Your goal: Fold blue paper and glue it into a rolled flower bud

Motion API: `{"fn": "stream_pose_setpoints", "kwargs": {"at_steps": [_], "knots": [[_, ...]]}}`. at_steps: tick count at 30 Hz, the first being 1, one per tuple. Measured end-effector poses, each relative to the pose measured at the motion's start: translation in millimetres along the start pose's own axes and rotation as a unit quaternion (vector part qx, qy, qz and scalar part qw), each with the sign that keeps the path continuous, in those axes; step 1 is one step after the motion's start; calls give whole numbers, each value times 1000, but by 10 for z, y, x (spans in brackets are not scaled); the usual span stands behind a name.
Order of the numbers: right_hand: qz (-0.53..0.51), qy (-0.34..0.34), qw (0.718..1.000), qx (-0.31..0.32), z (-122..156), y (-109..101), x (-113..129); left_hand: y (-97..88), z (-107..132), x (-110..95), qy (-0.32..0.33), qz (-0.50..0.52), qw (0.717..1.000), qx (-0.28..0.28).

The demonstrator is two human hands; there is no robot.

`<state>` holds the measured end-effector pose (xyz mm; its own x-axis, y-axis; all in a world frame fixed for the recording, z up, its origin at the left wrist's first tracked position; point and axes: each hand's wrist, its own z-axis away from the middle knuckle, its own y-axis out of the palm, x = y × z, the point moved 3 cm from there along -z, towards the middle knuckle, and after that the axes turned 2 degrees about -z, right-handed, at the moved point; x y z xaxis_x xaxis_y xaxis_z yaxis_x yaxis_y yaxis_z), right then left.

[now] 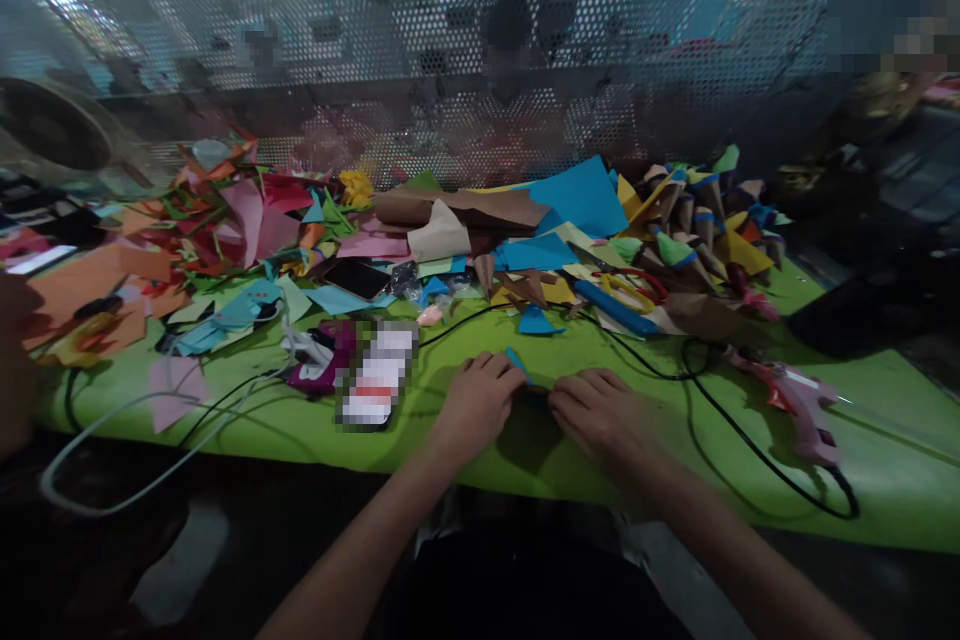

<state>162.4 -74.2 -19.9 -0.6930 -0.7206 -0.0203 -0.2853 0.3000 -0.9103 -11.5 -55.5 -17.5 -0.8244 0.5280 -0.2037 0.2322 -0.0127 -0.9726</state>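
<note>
Over the front of the green tabletop, my left hand (480, 400) has its fingers closed on a small blue paper piece (517, 365), which pokes up beside the fingertips. Just to the right, my right hand (600, 410) rests low with its fingers curled and bunched together. What it holds, if anything, is hidden. A dark patch lies between the two hands; shadow or brown paper, I cannot make out which. Behind them is a loose blue paper scrap (540, 322). A phone with a lit screen (401, 360) lies left of my left hand.
A pink glue gun (806, 410) with a black cord lies at the right. Coloured paper scraps (247, 220), blue sheets (581, 200) and paper cones (682, 210) pile along the back. Scissors (630, 292), a dark phone (356, 280) and white cables (150, 485) lie about. Another person's arm (15, 370) is at left.
</note>
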Motion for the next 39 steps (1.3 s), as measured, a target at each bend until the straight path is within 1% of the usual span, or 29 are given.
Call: {"fn": "stream_pose_setpoints", "kwargs": {"at_steps": [3, 7, 11, 15, 19, 23, 26, 29, 31, 35, 39], "knots": [[22, 7, 1000, 7, -6, 16, 8, 9, 10, -15, 6, -3, 1000, 6], [25, 42, 998, 41, -18, 55, -3, -3, 41, -35, -1, -3, 1000, 4], [4, 86, 995, 46, -40, 74, -15, -23, 76, -76, -7, 2, 1000, -1], [-23, 107, 993, 53, -76, 66, -10, -1, 79, -105, -26, -7, 1000, -3], [-43, 132, 988, 64, -99, 85, -28, 31, 63, -115, -30, 8, 999, -17], [-87, 164, 981, 58, -89, 105, -77, 38, 54, -111, -38, 25, 999, -24], [-146, 189, 971, 21, -38, 60, -93, 35, 54, -107, -47, 36, 998, -29], [-173, 181, 967, -39, 59, -11, -44, 37, 54, -106, -55, 51, 997, -32], [-159, 159, 973, -59, 127, -33, 20, 37, 53, -108, -56, 66, 996, -37], [-101, 150, 982, -46, 198, -11, 111, 40, 51, -109, -60, 77, 994, -43], [-74, 140, 987, -18, 166, 13, 123, 48, 54, -108, -63, 72, 995, -43]]}}
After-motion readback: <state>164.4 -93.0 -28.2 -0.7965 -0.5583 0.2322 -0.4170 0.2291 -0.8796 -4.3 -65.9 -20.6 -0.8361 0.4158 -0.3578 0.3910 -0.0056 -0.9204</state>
